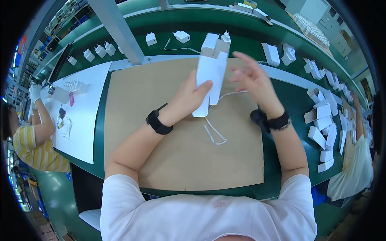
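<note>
My left hand [187,96] is closed around a long white carton [210,74], thumb across its front face. The carton is tilted above the brown board, its flaps spread at the far end and another flap hanging at the near end. A white plug adapter [226,37] shows at the far end; I cannot tell whether it sits in the carton or behind it. To the right of the carton, my right hand [254,78] is raised, fingers apart and slightly blurred, holding nothing visible. Under the carton a thin white cable [217,134] loops over the board, with another stretch running toward my right hand.
The brown board [140,168] lies on a green table. On the green shelf beyond stand white adapters [150,39] and small cartons [271,54]. A grey post [118,30] rises at back left. Opened cartons [321,116] pile up at right. A person [38,140] works at left, another [354,168] at right.
</note>
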Action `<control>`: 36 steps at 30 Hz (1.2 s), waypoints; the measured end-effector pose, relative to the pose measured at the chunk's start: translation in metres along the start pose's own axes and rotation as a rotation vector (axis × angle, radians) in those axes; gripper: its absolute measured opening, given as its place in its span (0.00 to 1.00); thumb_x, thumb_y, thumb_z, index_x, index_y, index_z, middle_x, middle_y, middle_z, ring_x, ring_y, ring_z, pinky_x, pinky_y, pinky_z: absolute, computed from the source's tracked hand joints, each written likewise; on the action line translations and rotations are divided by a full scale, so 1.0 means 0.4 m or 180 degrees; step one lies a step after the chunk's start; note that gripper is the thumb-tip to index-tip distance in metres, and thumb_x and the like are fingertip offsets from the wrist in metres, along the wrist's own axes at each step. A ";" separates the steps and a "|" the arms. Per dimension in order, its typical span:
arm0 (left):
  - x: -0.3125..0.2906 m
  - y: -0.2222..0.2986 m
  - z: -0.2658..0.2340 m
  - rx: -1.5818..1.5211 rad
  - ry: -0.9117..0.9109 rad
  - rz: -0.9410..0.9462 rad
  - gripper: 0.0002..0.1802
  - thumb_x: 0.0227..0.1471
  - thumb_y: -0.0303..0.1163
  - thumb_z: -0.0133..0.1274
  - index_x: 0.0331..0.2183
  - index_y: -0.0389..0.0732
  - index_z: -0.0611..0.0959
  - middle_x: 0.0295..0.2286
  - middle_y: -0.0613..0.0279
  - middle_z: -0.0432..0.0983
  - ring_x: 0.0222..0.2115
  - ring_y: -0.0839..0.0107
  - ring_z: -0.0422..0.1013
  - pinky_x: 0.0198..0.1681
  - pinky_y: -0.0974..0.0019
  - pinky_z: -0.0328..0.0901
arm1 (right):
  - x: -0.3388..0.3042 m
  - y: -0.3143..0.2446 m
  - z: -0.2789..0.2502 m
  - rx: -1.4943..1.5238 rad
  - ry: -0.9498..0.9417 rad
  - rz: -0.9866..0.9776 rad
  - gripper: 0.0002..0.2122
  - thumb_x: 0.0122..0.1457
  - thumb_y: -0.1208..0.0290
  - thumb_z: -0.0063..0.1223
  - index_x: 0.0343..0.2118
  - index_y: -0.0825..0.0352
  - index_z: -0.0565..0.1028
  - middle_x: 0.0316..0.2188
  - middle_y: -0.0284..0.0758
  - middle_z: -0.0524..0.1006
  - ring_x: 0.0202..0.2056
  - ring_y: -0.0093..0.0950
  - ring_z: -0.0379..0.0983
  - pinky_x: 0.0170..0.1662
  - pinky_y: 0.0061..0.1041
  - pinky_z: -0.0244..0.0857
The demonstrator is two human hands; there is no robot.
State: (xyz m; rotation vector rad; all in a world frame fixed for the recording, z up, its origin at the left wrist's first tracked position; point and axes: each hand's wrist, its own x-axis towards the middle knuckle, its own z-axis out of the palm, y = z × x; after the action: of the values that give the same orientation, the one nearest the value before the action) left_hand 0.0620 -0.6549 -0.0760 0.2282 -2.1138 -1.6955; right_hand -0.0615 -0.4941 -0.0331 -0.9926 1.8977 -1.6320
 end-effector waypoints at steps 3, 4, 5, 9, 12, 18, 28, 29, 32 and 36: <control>0.014 0.019 0.024 0.0699 -0.0203 0.0394 0.17 0.52 0.33 0.45 0.39 0.29 0.66 0.29 0.42 0.73 0.30 0.49 0.71 0.32 0.58 0.65 | -0.017 0.019 0.041 -0.1132 -0.0211 -0.0552 0.24 0.54 0.73 0.52 0.55 0.61 0.62 0.43 0.36 0.72 0.32 0.18 0.68 0.37 0.17 0.65; 0.020 0.032 0.029 0.0891 -0.0239 0.0471 0.16 0.52 0.33 0.45 0.37 0.30 0.66 0.27 0.39 0.72 0.28 0.45 0.71 0.30 0.55 0.65 | -0.019 0.013 0.050 -0.1115 -0.0160 -0.0558 0.24 0.54 0.73 0.52 0.55 0.61 0.62 0.43 0.36 0.72 0.32 0.18 0.68 0.37 0.17 0.65; 0.024 0.044 0.031 0.1057 -0.0340 0.0589 0.13 0.52 0.32 0.44 0.34 0.31 0.65 0.24 0.38 0.71 0.25 0.41 0.69 0.27 0.52 0.64 | -0.023 0.007 0.059 -0.0827 0.0119 -0.0637 0.24 0.53 0.73 0.53 0.54 0.60 0.63 0.43 0.36 0.72 0.32 0.19 0.69 0.37 0.17 0.65; -0.005 -0.003 0.028 0.0862 -0.0059 0.0817 0.14 0.51 0.32 0.47 0.34 0.31 0.65 0.24 0.39 0.71 0.26 0.42 0.69 0.26 0.52 0.63 | -0.014 0.029 0.081 -0.0807 0.0266 -0.0769 0.23 0.52 0.69 0.55 0.52 0.61 0.65 0.41 0.39 0.72 0.31 0.21 0.71 0.36 0.18 0.66; -0.023 -0.028 0.011 0.1134 -0.0352 0.0678 0.20 0.50 0.35 0.50 0.40 0.32 0.63 0.28 0.42 0.71 0.29 0.46 0.70 0.30 0.55 0.65 | -0.026 0.029 0.092 -0.1093 0.0230 -0.0583 0.17 0.52 0.67 0.57 0.42 0.66 0.69 0.38 0.37 0.73 0.31 0.20 0.72 0.35 0.17 0.66; -0.015 -0.047 0.005 -0.0281 -0.0596 0.0650 0.38 0.48 0.40 0.54 0.52 0.41 0.51 0.38 0.47 0.67 0.36 0.58 0.68 0.38 0.63 0.64 | -0.004 0.036 0.078 -0.0043 -0.0361 -0.0310 0.10 0.53 0.71 0.55 0.23 0.67 0.65 0.22 0.26 0.68 0.27 0.12 0.64 0.30 0.13 0.60; -0.008 -0.022 -0.009 -0.1121 -0.0908 0.0258 0.34 0.54 0.41 0.47 0.54 0.45 0.48 0.37 0.55 0.66 0.36 0.72 0.66 0.36 0.69 0.64 | -0.011 0.021 0.138 0.0461 0.0194 -0.0653 0.07 0.57 0.71 0.50 0.34 0.68 0.72 0.30 0.28 0.72 0.34 0.15 0.66 0.37 0.16 0.61; -0.012 -0.031 -0.007 -0.1142 -0.0886 0.0189 0.33 0.54 0.42 0.47 0.53 0.45 0.48 0.37 0.55 0.66 0.35 0.71 0.68 0.34 0.69 0.64 | -0.012 0.022 0.130 0.0454 0.0188 -0.0662 0.07 0.57 0.71 0.50 0.34 0.68 0.72 0.30 0.28 0.72 0.34 0.15 0.66 0.37 0.16 0.61; -0.025 -0.005 0.000 -0.1396 -0.0971 -0.0171 0.30 0.55 0.42 0.45 0.51 0.48 0.49 0.37 0.55 0.65 0.32 0.69 0.70 0.31 0.67 0.68 | -0.014 0.038 0.102 0.0333 -0.0206 0.0013 0.10 0.59 0.70 0.46 0.39 0.69 0.71 0.36 0.31 0.73 0.39 0.17 0.67 0.42 0.18 0.60; -0.004 0.013 -0.028 -0.2092 -0.0918 -0.0604 0.30 0.55 0.42 0.44 0.50 0.51 0.45 0.38 0.54 0.65 0.29 0.67 0.73 0.30 0.63 0.71 | -0.009 0.041 0.127 0.0211 0.0119 -0.0929 0.13 0.60 0.66 0.45 0.41 0.70 0.72 0.42 0.34 0.73 0.42 0.20 0.68 0.46 0.20 0.62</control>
State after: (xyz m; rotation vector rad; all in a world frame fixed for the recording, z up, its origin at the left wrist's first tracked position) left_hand 0.0689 -0.6630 -0.0696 -0.0189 -1.6198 -2.5554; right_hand -0.0258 -0.5239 -0.0600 -1.2671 1.7738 -1.8733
